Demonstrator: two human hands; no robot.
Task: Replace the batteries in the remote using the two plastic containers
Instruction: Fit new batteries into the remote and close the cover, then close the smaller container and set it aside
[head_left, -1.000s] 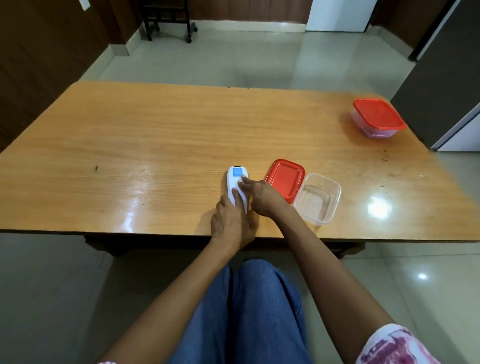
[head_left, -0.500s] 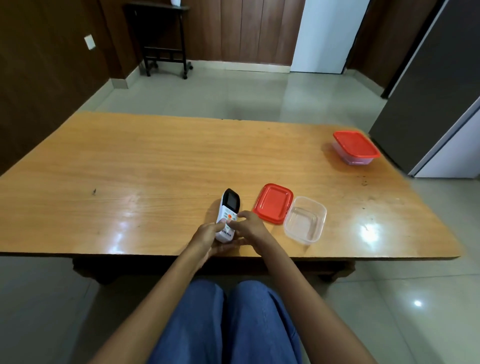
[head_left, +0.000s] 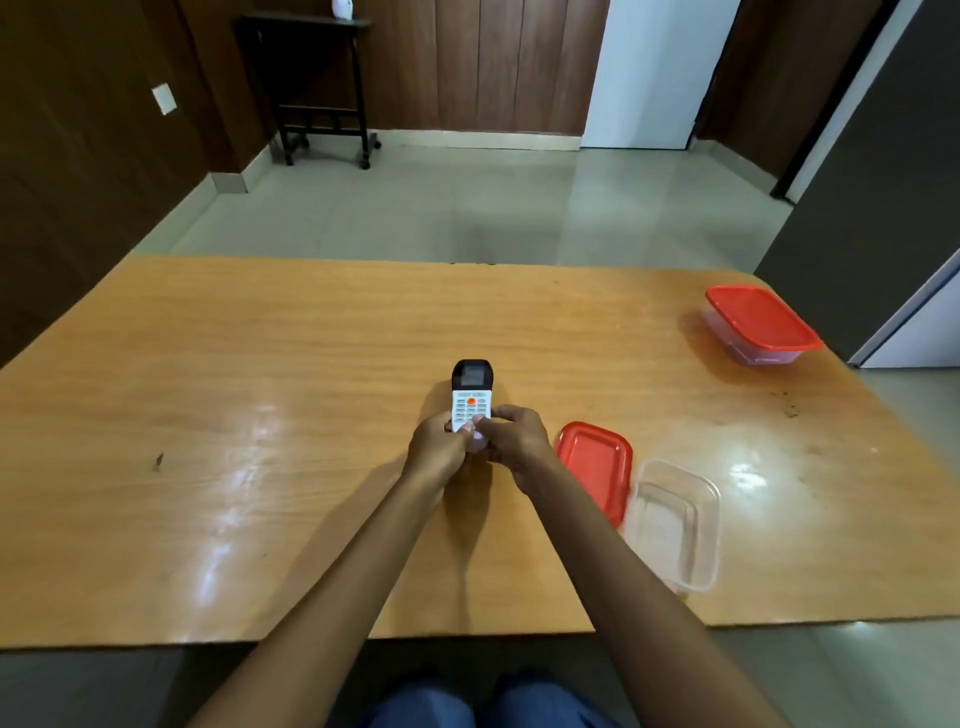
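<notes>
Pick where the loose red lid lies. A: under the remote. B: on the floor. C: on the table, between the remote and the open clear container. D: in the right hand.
C: the loose red lid lies flat on the table between remote and open clear container.

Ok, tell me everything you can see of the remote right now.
The remote is a white plastic handset with a black far end holding a small grey screen, an orange button below it and rows of small keys. Keys up, it points away over the wooden table. The left hand and right hand grip its near end, hiding it.
</notes>
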